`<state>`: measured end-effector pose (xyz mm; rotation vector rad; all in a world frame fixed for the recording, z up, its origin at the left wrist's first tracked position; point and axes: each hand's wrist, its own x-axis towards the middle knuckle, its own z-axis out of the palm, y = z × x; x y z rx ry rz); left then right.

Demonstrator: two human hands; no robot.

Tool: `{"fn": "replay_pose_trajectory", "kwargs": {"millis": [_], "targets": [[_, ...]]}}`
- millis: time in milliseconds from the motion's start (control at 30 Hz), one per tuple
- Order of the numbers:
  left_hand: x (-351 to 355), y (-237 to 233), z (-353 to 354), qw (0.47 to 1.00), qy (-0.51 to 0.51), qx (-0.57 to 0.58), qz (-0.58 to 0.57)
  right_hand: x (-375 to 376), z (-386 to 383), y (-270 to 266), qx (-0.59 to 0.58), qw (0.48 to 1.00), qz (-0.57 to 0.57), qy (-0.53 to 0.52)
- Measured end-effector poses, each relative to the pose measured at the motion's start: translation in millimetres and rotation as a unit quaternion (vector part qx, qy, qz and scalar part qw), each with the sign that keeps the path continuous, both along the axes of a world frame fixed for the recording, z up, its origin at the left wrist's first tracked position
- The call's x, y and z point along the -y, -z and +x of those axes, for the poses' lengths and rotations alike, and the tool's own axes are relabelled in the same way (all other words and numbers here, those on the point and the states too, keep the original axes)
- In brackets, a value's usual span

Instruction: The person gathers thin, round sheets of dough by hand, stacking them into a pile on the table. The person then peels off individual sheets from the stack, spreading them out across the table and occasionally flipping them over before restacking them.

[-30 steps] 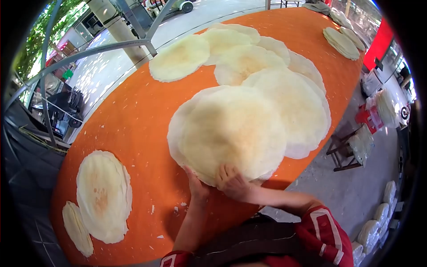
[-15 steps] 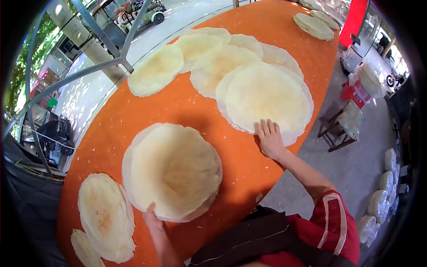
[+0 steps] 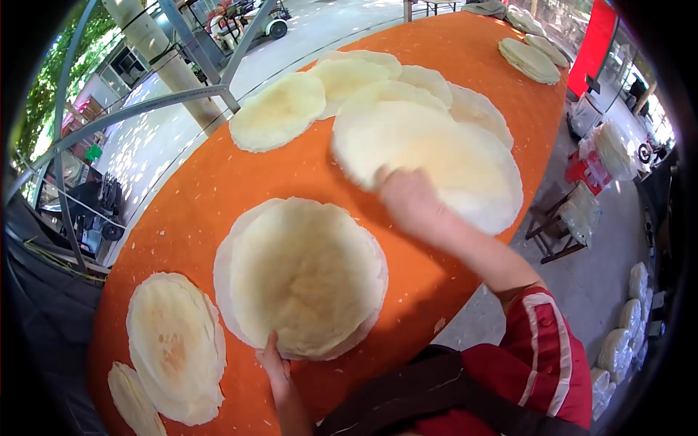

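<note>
Nearby, left hand (image 3: 274, 361) at flat round stack (image 3: 305, 272), right hand (image 3: 407, 200) on farther flatbread (image 3: 451, 156)

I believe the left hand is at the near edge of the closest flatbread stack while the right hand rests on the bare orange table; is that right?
Not quite: the head view shows the right hand on the farther flatbread pile. The left hand is indeed at the near edge of the closest flatbread stack.

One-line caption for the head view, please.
Left hand touching the near flatbread stack, right hand on the farther flatbread, orange table.
</note>
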<state>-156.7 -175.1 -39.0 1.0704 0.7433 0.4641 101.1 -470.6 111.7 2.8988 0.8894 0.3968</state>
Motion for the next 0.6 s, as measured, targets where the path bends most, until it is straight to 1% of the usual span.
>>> {"fn": "replay_pose_trajectory", "kwargs": {"millis": [33, 67, 100, 133, 167, 200, 233, 300, 333, 367, 400, 433, 467, 533, 567, 600], "targets": [[-1.0, 1.7, 1.7, 1.000, 0.008, 0.003, 0.014, -22.3, -17.4, 22.6, 0.090, 0.993, 0.063, -0.049], [-2.6, 4.9, 0.0, 0.999, 0.016, 0.004, 0.028, -39.9, -47.0, 19.6, 0.108, 0.989, 0.000, -0.099], [-4.8, 8.4, -2.5, 0.999, 0.025, 0.004, 0.042, -55.6, -75.8, 26.9, 0.078, 0.985, -0.038, -0.148], [-8.1, 13.0, -5.0, 1.000, 0.012, 0.013, -0.003, -66.5, -102.2, 47.6, 0.035, 0.977, -0.032, -0.206], [-12.1, 17.9, -7.5, 0.999, -0.002, 0.023, -0.047, -72.1, -114.9, 78.7, -0.082, 0.961, 0.037, -0.262], [-15.7, 20.2, -6.6, 0.995, -0.016, 0.032, -0.090, -69.9, -103.3, 88.6, -0.154, 0.951, 0.090, -0.253], [-11.2, 11.8, -3.6, 0.993, -0.039, 0.049, -0.103, -62.9, -86.1, 93.3, -0.226, 0.932, 0.143, -0.243], [5.0, -12.8, 0.9, 0.984, -0.088, 0.083, -0.129, -50.9, -32.5, 123.9, -0.198, 0.955, 0.150, -0.162], [1.8, -7.0, -0.9, 0.988, -0.074, 0.071, -0.112, -43.1, 3.1, 139.3, -0.096, 0.986, 0.102, -0.090], [-3.6, 4.1, -4.3, 0.992, -0.059, 0.062, -0.095, -31.5, 26.4, 138.2, 0.021, 0.989, 0.145, -0.021], [-6.9, 11.9, -5.8, 0.995, -0.044, 0.054, -0.078, -19.9, 49.6, 137.2, 0.122, 0.971, 0.197, 0.052], [-7.2, 14.4, -5.9, 0.995, -0.048, 0.042, -0.071, -6.4, 65.6, 141.5, 0.142, 0.975, 0.118, 0.121], [-8.0, 16.0, -6.2, 0.996, -0.052, 0.029, -0.063, 6.3, 79.8, 147.5, 0.160, 0.968, 0.039, 0.190], [-10.5, 14.9, -2.7, 0.998, -0.050, 0.026, -0.037, 22.3, 106.2, 166.3, 0.207, 0.941, 0.007, 0.267], [-8.1, 12.2, -2.8, 0.998, -0.046, 0.033, -0.020, 29.3, 117.6, 166.6, 0.100, 0.958, 0.029, 0.269], [-5.7, 11.5, -3.5, 0.998, -0.043, 0.038, -0.006, 36.9, 129.9, 165.9, -0.008, 0.963, 0.046, 0.266]]}}
